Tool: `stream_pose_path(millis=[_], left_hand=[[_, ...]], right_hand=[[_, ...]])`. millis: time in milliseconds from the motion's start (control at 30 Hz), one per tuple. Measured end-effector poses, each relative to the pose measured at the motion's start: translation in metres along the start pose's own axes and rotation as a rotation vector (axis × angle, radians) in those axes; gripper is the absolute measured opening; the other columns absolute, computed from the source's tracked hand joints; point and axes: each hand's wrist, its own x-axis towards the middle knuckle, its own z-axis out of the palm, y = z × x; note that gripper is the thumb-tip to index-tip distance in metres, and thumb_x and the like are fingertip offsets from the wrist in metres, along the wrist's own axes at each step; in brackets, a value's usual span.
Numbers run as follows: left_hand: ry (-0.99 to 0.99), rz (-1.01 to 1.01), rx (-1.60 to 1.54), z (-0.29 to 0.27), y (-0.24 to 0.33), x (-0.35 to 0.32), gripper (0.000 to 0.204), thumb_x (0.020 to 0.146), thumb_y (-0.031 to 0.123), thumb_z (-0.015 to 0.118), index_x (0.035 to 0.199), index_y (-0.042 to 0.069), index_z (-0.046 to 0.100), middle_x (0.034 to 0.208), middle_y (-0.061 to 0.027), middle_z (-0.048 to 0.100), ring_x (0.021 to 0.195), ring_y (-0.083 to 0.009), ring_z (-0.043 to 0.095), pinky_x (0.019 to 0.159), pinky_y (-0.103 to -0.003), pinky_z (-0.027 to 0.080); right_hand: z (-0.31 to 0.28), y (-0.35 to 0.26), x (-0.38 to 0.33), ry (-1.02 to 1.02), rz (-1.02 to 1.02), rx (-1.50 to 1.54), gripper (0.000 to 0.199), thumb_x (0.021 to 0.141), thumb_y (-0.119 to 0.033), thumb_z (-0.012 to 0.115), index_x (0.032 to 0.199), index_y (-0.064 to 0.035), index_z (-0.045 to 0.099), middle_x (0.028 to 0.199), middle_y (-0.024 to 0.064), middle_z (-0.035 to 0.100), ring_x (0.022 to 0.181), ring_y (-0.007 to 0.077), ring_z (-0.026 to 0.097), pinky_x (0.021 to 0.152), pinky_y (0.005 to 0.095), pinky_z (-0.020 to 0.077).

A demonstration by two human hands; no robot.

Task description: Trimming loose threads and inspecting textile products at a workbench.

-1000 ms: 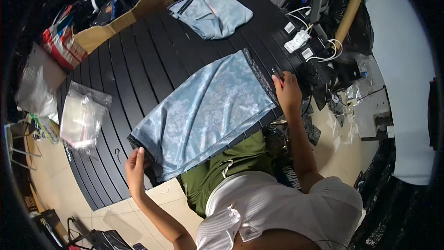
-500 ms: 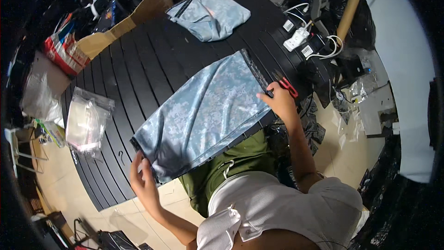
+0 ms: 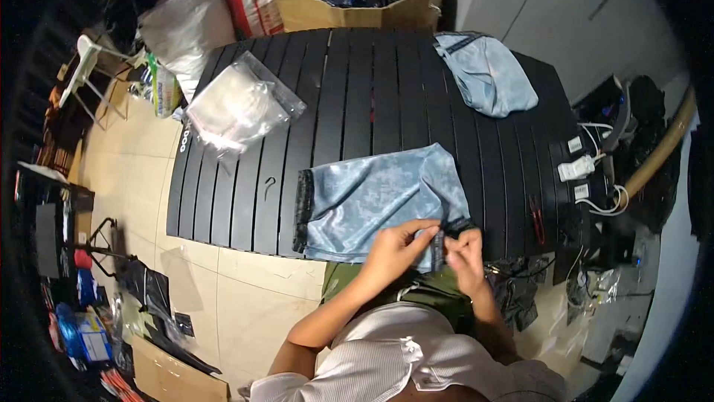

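A light blue patterned garment with a black band along its left edge lies flat on the black slatted table. My left hand and my right hand meet at its near right corner. Both pinch the dark trim there, with the fingers curled on the cloth. Red-handled scissors lie on the table just right of my right hand. A second light blue garment sits crumpled at the far right of the table.
Clear plastic bags lie on the table's far left. A cardboard box full of goods stands behind the table. White power strips and cables sit at the right edge. Bags and clutter line the tiled floor on the left.
The view has swung round. My hands, earlier spread at opposite ends of the garment, have come together at its near right corner. The scissors now lie on the table.
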Motion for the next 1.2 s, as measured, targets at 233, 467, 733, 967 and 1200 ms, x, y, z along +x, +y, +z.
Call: stream_pose_path(millis=[233, 467, 733, 967, 1200], left_hand=[[0.103, 0.291, 0.335, -0.001, 0.010, -0.010, 0.030, 0.082, 0.013, 0.062, 0.110, 0.004, 0.060, 0.091, -0.0176, 0.064, 0.054, -0.0210, 0.056, 0.053, -0.029, 0.046], [0.149, 0.642, 0.368, -0.012, 0.053, -0.010, 0.022, 0.082, 0.009, 0.060, 0.103, 0.005, 0.064, 0.092, -0.0120, 0.066, 0.074, -0.0226, 0.066, 0.066, -0.031, 0.053], [-0.431, 0.880, 0.262, 0.062, 0.028, -0.044, 0.017, 0.084, 0.019, 0.058, 0.093, 0.008, 0.065, 0.071, -0.0083, 0.066, 0.053, -0.0178, 0.062, 0.049, -0.032, 0.052], [0.231, 0.471, 0.475, -0.002, 0.032, -0.008, 0.014, 0.080, 0.012, 0.062, 0.091, 0.006, 0.066, 0.089, -0.0096, 0.059, 0.079, -0.0269, 0.058, 0.067, -0.033, 0.048], [0.487, 0.498, 0.451, -0.029, 0.005, 0.068, 0.015, 0.079, 0.010, 0.065, 0.088, -0.001, 0.066, 0.080, -0.0165, 0.064, 0.070, -0.0271, 0.060, 0.064, -0.033, 0.045]], right_hand=[[0.015, 0.033, 0.012, 0.129, 0.095, 0.398, 0.008, 0.075, 0.003, 0.046, 0.076, -0.0050, 0.043, 0.077, 0.0012, 0.044, 0.069, 0.0111, 0.039, 0.066, 0.0244, 0.0320], [-0.003, 0.039, 0.058, 0.105, -0.115, -0.583, 0.009, 0.075, 0.001, 0.049, 0.084, 0.0012, 0.053, 0.091, 0.0186, 0.059, 0.078, 0.0340, 0.055, 0.068, 0.0336, 0.0416], [0.082, 0.056, 0.180, -0.166, 0.271, 0.746, 0.044, 0.087, -0.042, 0.036, 0.122, -0.0165, 0.045, 0.125, 0.0118, 0.046, 0.110, 0.0274, 0.045, 0.089, 0.0446, 0.0379], [0.067, 0.055, 0.243, -0.574, 0.066, 1.387, 0.056, 0.092, -0.054, 0.024, 0.107, -0.0114, 0.057, 0.079, 0.0051, 0.055, 0.079, 0.0220, 0.054, 0.082, 0.0396, 0.0397], [0.058, 0.148, 0.296, -1.013, 0.031, 1.496, 0.036, 0.092, -0.036, 0.034, 0.083, -0.0075, 0.054, 0.064, 0.0028, 0.046, 0.063, 0.0163, 0.044, 0.065, 0.0300, 0.0380]])
